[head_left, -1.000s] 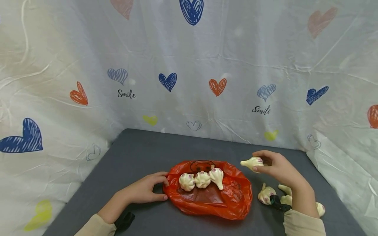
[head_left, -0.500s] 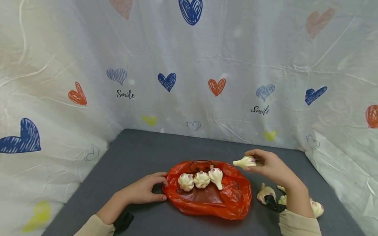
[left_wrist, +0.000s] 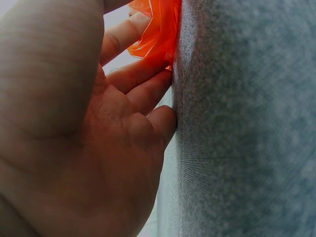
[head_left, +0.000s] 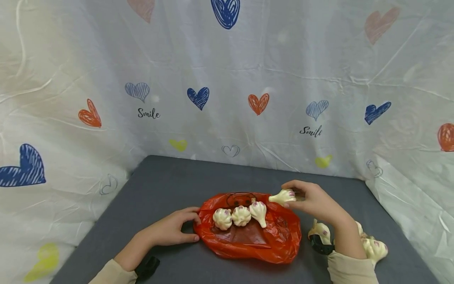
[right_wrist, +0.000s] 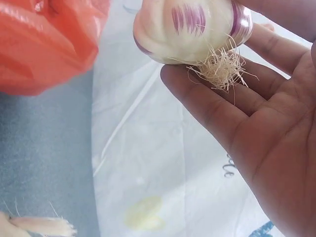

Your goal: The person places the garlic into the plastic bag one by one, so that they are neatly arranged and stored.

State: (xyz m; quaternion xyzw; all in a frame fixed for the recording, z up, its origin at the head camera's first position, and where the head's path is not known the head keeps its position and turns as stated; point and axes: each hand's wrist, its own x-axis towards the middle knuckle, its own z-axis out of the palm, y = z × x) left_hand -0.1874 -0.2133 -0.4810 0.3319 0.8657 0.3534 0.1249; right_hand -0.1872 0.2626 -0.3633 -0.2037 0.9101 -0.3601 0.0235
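A white heart-printed backdrop is hanging behind a grey surface, the word "Smile" readable on it twice. The left hand is lying with fingers loosely curled, fingertips touching the left edge of an orange plastic bag carrying three garlic bulbs. The right hand is pinching a fourth garlic bulb just above the bag's right rear edge. More loose garlic is lying beside the right wrist.
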